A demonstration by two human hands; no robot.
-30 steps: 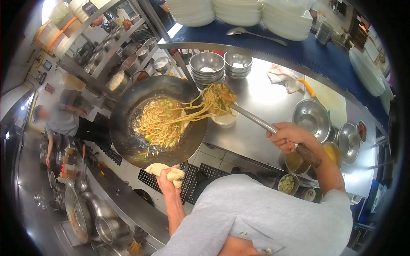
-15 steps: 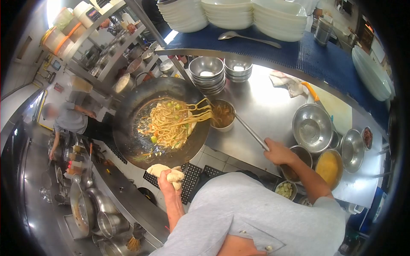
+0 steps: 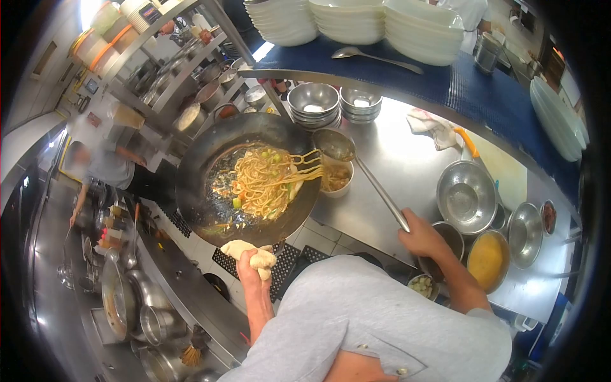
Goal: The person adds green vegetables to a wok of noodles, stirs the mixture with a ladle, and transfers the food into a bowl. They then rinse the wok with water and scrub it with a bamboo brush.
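Observation:
My left hand grips the near rim of a black wok through a folded cloth and holds the wok tilted over the floor gap beside the steel counter. Noodles with green vegetable pieces lie in the wok and hang over its right rim toward a small white bowl that has noodles in it. My right hand holds the long handle of a metal ladle, whose empty bowl hovers just above the white bowl.
The steel counter carries stacked steel bowls, a crumpled cloth, a big steel bowl and a bowl of yellow liquid. White plates stack on the blue-matted shelf. Another person stands at left beside pots.
The ladle tipped its noodles into the white bowl and now rises empty above it. My right hand slid in toward the counter. The wok stays tilted in my left hand.

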